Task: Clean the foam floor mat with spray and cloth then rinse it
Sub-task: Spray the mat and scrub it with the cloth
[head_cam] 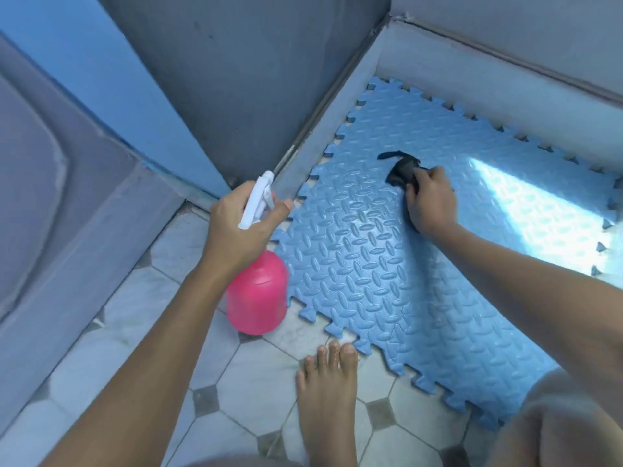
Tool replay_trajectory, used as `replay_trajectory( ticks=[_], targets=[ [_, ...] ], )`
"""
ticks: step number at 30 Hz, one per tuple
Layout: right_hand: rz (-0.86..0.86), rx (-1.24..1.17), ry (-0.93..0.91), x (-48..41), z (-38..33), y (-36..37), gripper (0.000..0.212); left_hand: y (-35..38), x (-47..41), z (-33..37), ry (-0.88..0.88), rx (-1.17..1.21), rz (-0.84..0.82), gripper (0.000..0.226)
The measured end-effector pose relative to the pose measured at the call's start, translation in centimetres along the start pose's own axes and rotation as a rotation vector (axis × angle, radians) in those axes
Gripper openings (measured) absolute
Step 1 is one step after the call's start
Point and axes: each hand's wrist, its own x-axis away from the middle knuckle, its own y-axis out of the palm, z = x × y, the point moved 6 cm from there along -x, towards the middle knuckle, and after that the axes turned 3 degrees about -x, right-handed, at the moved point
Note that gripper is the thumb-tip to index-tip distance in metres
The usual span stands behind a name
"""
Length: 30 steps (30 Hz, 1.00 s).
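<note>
Blue foam mat (pixel 387 271) flat on tiled floor (pixel 256 392), far edge against the raised ledge (pixel 340 116). Right hand (pixel 429 200), fingers curled, presses dark cloth (pixel 401 171) on mat. Left hand (pixel 239 227) grips pink spray bottle (pixel 258 298) neck, index finger on trigger, just off mat's left edge.

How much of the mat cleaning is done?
Spraying seems started: the left hand holds the pink plastic spray bottle. Wiping is in hand: the right hand grips a dark cloth on the blue textured foam mat. Rinsing is left; no running water shows.
</note>
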Motion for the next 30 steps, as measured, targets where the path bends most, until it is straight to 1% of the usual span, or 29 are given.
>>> replay_trajectory(
  ticks=[2, 5, 7, 8, 10, 11, 14, 17, 21, 23, 25, 27, 28, 30],
  targets=[
    [-0.034, -0.028, -0.107, 1.8, -4.1, 1.5, 0.034, -1.4, 1.3, -0.1, 0.011, -0.003, 0.016, 0.027],
    [-0.172, -0.082, -0.419, 6.6, -10.8, 3.7, 0.034, -3.9, 3.3, -1.2, 0.004, -0.033, 0.032, 0.019],
    [-0.281, -0.12, -0.625, 11.0, -14.3, 5.0, 0.034, -5.9, 4.0, -2.5, -0.021, -0.075, 0.112, 0.016],
    [-0.334, -0.132, -0.715, 13.0, -15.5, 5.7, 0.035, -6.8, 4.3, -3.0, -0.035, -0.1, 0.173, 0.018],
    [-0.43, -0.139, -0.854, 15.7, -17.0, 6.8, 0.036, -8.3, 4.4, -3.7, -0.055, -0.123, 0.281, 0.024],
    [-0.466, -0.141, -0.895, 16.3, -17.4, 7.2, 0.036, -8.8, 4.2, -3.9, -0.052, -0.122, 0.321, 0.024],
    [-0.503, -0.168, -0.926, 16.4, -17.7, 7.3, 0.035, -10.2, 3.2, -5.1, -0.044, -0.136, 0.418, 0.022],
    [-0.544, -0.183, -0.925, 16.0, -17.4, 7.2, 0.036, -11.3, 2.1, -6.9, -0.046, -0.154, 0.486, 0.029],
    [-0.581, -0.181, -0.892, 15.7, -17.5, 7.4, 0.037, -12.0, 1.4, -8.6, -0.068, -0.084, 0.527, 0.03],
    [-0.593, -0.178, -0.881, 15.7, -17.5, 7.4, 0.037, -11.9, 1.6, -8.4, -0.045, -0.111, 0.53, 0.032],
    [-0.599, -0.181, -0.862, 15.6, -17.5, 7.4, 0.037, -11.6, 1.7, -8.9, -0.06, -0.112, 0.486, 0.046],
    [-0.619, -0.189, -0.841, 15.6, -17.6, 7.2, 0.037, -11.4, 1.9, -10.0, -0.16, -0.074, 0.391, 0.063],
    [-0.63, -0.191, -0.837, 15.5, -17.7, 7.0, 0.036, -11.4, 2.1, -10.3, -0.2, -0.138, 0.359, 0.067],
    [-0.645, -0.182, -0.837, 15.2, -17.9, 6.4, 0.035, -11.7, 2.9, -10.1, -0.316, -0.434, 0.285, 0.074]
  ],
)
